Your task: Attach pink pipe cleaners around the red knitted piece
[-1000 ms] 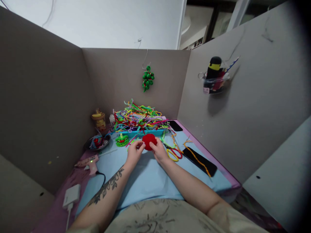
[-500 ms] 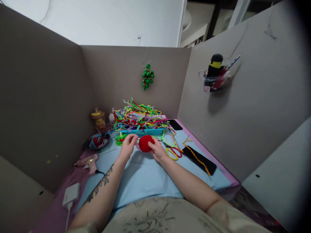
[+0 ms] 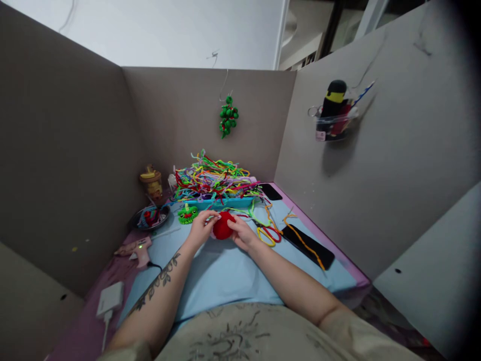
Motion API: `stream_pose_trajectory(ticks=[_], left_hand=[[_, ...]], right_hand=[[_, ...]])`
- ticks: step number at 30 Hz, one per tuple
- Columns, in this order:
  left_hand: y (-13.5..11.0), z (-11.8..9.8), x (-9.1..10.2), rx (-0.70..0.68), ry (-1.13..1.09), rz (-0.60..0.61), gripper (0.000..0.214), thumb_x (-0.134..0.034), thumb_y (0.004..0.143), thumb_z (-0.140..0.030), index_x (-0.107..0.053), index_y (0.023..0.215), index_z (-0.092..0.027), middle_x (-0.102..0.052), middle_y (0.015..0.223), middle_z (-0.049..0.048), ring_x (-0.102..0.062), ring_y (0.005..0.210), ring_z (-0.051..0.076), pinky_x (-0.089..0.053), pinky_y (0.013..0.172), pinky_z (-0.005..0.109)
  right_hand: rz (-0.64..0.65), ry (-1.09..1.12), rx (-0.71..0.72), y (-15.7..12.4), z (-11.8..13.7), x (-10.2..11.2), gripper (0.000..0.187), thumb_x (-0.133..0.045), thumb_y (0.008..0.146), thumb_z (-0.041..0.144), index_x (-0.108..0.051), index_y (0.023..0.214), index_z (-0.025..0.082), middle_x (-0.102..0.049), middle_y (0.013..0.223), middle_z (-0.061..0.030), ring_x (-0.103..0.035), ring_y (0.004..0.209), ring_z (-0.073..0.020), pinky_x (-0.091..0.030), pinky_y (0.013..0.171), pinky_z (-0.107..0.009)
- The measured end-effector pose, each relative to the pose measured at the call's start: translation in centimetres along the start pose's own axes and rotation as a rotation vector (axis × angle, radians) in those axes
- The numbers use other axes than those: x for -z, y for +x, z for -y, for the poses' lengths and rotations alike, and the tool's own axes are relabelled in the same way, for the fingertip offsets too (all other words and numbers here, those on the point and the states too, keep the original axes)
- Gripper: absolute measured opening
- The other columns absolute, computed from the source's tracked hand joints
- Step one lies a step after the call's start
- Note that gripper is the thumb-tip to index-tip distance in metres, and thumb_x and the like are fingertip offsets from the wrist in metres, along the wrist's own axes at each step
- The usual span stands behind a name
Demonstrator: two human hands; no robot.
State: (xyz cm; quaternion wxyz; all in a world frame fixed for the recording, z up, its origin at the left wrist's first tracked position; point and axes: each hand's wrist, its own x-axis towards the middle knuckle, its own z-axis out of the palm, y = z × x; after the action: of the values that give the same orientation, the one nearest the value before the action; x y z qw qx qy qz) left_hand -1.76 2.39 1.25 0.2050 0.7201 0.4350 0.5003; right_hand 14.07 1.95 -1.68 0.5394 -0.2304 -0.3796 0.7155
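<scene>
Both left hand (image 3: 200,231) and right hand (image 3: 242,234) pinch the red ball (image 3: 223,227) before the blue tray (image 3: 240,202); light, even pressure seems wise

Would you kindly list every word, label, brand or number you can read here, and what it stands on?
None legible.
A pink label on the clear plastic wall holder: too small to read.
Dark print on the beige shirt: blurred, no letters discernible.
The red fuzzy ball between left hand and right hand: no markings seen.
</scene>
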Motion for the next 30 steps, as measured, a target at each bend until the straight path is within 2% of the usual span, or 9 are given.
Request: stream_pose_trajectory(ticks=[4, 8, 15, 21, 30], left_hand=[[0.18, -0.08, 0.4, -0.172, 0.08, 0.108, 0.015, -0.053, 0.082, -0.027, -0.067, 0.081, -0.022, -0.066, 0.084, 0.0056, -0.057, 0.087, 0.019, -0.042, 0.086, 0.037], [0.24, 0.02, 0.46, -0.278, 0.142, 0.184, 0.018, -0.051, 0.084, -0.025, -0.069, 0.08, -0.023, -0.065, 0.089, 0.0071, -0.056, 0.089, 0.019, -0.041, 0.086, 0.037], [0.21, -0.06, 0.57, -0.326, 0.087, 0.211, 0.018, -0.05, 0.084, -0.023, -0.068, 0.081, -0.022, -0.067, 0.079, 0.0062, -0.056, 0.087, 0.019, -0.044, 0.083, 0.035], [0.29, -0.36, 0.9, -0.345, 0.116, 0.294, 0.016, -0.053, 0.082, -0.02, -0.068, 0.084, -0.023, -0.068, 0.086, 0.0065, -0.058, 0.089, 0.019, -0.043, 0.086, 0.035], [0.05, 0.52, 0.69, -0.4, 0.205, 0.239, 0.025, -0.043, 0.084, -0.013, -0.067, 0.081, -0.02, -0.068, 0.083, 0.0062, -0.059, 0.083, 0.017, -0.045, 0.079, 0.031]], right_hand=[[-0.018, -0.003, -0.002, 0.15, -0.05, 0.31, 0.039, -0.074, 0.064, 0.033, -0.057, 0.096, 0.02, -0.068, 0.095, -0.0034, -0.064, 0.081, -0.0187, -0.052, 0.07, -0.032], [-0.005, -0.048, 0.014, 0.17, -0.22, 0.6, 0.04, -0.074, 0.065, 0.033, -0.056, 0.098, 0.02, -0.067, 0.094, -0.0033, -0.064, 0.08, -0.0183, -0.052, 0.069, -0.031], [0.021, -0.054, 0.055, -0.13, -0.34, 0.07, 0.046, -0.079, 0.057, 0.027, -0.057, 0.097, 0.019, -0.067, 0.091, -0.002, -0.063, 0.08, -0.0183, -0.05, 0.073, -0.031], [-0.021, -0.008, 0.046, 0.04, -0.45, 0.11, 0.041, -0.078, 0.058, 0.026, -0.057, 0.093, 0.019, -0.067, 0.088, -0.0013, -0.063, 0.078, -0.018, -0.05, 0.071, -0.031], [-0.055, -0.019, 0.073, -0.05, -0.25, -0.08, 0.042, -0.079, 0.056, 0.022, -0.058, 0.092, 0.019, -0.067, 0.084, -0.0007, -0.062, 0.076, -0.017, -0.049, 0.07, -0.03]])
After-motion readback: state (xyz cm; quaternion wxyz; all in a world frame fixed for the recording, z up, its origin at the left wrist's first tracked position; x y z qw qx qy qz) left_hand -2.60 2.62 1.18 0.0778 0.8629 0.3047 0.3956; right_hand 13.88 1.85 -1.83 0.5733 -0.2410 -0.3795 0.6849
